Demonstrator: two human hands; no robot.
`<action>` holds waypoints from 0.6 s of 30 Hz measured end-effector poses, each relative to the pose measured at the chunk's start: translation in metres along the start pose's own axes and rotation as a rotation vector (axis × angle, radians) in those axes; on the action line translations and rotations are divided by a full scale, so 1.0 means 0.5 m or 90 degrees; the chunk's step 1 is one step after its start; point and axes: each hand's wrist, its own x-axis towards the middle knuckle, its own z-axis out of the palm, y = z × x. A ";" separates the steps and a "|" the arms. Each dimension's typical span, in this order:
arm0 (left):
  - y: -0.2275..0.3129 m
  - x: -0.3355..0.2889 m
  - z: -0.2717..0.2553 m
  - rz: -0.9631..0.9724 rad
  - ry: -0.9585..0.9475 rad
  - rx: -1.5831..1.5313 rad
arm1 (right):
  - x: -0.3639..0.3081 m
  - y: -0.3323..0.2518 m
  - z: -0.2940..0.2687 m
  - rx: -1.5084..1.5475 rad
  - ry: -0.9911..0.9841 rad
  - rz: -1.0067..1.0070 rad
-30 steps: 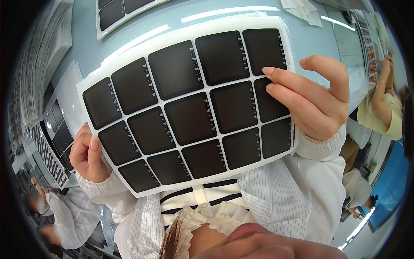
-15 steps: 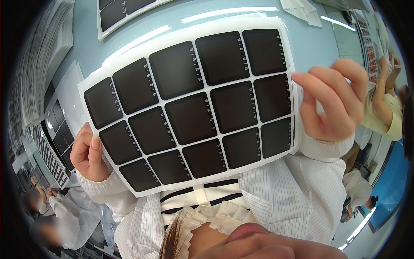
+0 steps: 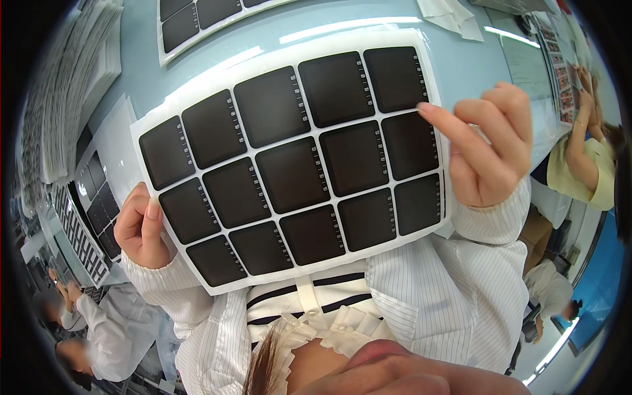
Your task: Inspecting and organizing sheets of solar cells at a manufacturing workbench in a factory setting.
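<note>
Centre frame: a white rectangular sheet [image 3: 293, 164] of black rounded squares [image 3: 355, 157], left hand [image 3: 142, 227] pinching its edge, likely to keep them uncovered; right hand [image 3: 488, 146] half-curled, gripping nothing, index fingertip over it.

The left hand [image 3: 141, 227] is closed in a pinch, with its fingers curled and its thumb [image 3: 153, 214] pressed upright. The right hand [image 3: 490, 148] is raised a little higher; its index finger [image 3: 454, 125] is stretched leftward, while the others are loosely bent. Both forearms [image 3: 168, 286] are lifted before the chest.
</note>
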 end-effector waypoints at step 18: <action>0.065 -0.001 -0.004 0.057 -0.103 0.166 | -0.055 -0.004 0.006 0.607 -0.140 0.720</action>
